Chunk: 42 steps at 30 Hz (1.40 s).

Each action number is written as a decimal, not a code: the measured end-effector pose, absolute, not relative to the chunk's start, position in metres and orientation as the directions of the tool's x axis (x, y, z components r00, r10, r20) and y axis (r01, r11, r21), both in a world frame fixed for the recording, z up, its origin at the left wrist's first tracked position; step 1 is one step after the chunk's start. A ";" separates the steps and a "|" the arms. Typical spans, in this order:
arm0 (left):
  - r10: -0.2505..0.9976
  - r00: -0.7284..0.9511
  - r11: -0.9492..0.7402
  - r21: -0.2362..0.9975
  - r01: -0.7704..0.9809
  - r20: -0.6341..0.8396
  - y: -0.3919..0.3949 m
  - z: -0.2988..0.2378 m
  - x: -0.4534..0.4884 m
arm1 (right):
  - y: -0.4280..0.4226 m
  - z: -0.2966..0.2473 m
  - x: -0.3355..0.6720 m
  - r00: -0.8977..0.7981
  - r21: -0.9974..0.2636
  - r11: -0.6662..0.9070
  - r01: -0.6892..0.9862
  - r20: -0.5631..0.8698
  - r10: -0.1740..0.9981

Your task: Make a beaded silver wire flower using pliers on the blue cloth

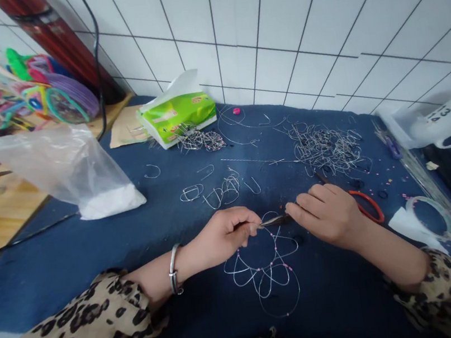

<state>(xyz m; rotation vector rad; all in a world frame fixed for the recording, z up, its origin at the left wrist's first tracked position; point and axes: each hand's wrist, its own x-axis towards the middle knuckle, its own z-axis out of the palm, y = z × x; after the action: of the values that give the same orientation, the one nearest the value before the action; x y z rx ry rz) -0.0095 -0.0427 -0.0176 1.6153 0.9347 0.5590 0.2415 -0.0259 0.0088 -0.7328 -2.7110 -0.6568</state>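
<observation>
My left hand (pixel 228 232) is closed in a pinch on the top of a looped wire flower with pink beads (pixel 266 273), which lies on the blue cloth (pixel 93 251) in front of me. My right hand (pixel 325 213) is wrapped round red-handled pliers (pixel 366 205). The pliers' dark tips (pixel 275 220) meet the wire right by my left fingertips. Both sleeves are leopard print, and a metal bangle (pixel 174 270) sits on my left wrist.
Bent wire loops (pixel 216 192) and a big heap of wire pieces (pixel 328 148) lie beyond my hands. A green tissue pack (pixel 177 117), a plastic bag of white powder (pixel 82 173), coloured pipe cleaners (pixel 6 94), white containers (pixel 443 122) and a roll of clear tape (pixel 431 217) stand around.
</observation>
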 end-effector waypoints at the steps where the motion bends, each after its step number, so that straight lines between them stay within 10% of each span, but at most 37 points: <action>1: 0.811 0.572 -0.058 0.958 0.280 -0.118 -0.043 -0.017 -0.009 | -0.026 0.008 0.241 -0.837 0.351 0.770 0.533 0.356 0.416; 15: 0.826 0.552 -0.128 0.916 0.381 -0.114 -0.045 -0.014 -0.008 | -0.034 0.014 0.239 -0.875 0.485 0.742 0.463 0.382 0.296; 30: 0.833 0.551 -0.201 0.898 0.391 -0.053 -0.045 -0.021 -0.008 | -0.039 0.014 0.231 -0.661 -0.110 0.672 0.732 0.127 0.740; 42: 0.886 0.422 0.091 0.965 0.245 -0.191 -0.046 -0.020 -0.004 | -0.036 0.023 0.233 -0.724 0.255 0.681 0.686 0.332 0.605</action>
<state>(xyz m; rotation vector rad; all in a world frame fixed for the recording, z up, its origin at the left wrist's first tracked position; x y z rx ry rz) -0.0043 -0.0456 -0.0204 1.4370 1.0768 0.6494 0.2326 -0.0359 0.0234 -1.0420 -2.6729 -0.5392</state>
